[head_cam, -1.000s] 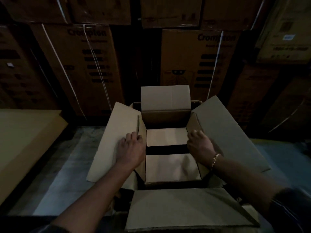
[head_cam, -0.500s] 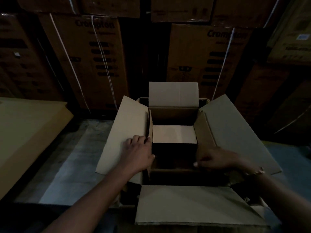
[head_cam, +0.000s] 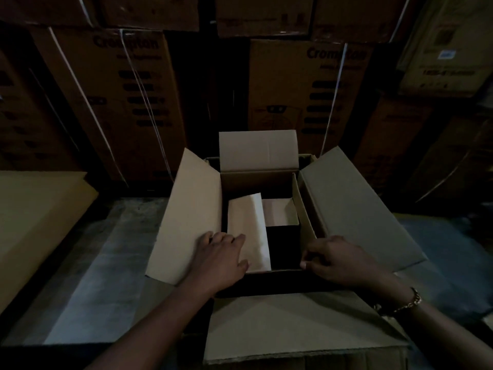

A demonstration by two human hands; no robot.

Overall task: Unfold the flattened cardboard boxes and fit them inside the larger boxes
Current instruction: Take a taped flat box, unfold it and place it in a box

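Inner box (head_cam: 256, 181): brown cardboard, rectangular, mouth up, long axis near-to-far, in outer box (head_cam: 354, 209). Left hand (head_cam: 221, 260): straight fingers press flap (head_cam: 246, 228). Right hand (head_cam: 341, 260): fingers pinch near-right corner.

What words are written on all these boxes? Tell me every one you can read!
"Crompton": big dark letters on the left stacked box.
"Crompton": on the middle stacked box, partly behind a strap.
Small print under both names: too blurred to read.
Label and print on the far-right box: too blurred to read.
Larger box and smaller box inside it: no writing seen.
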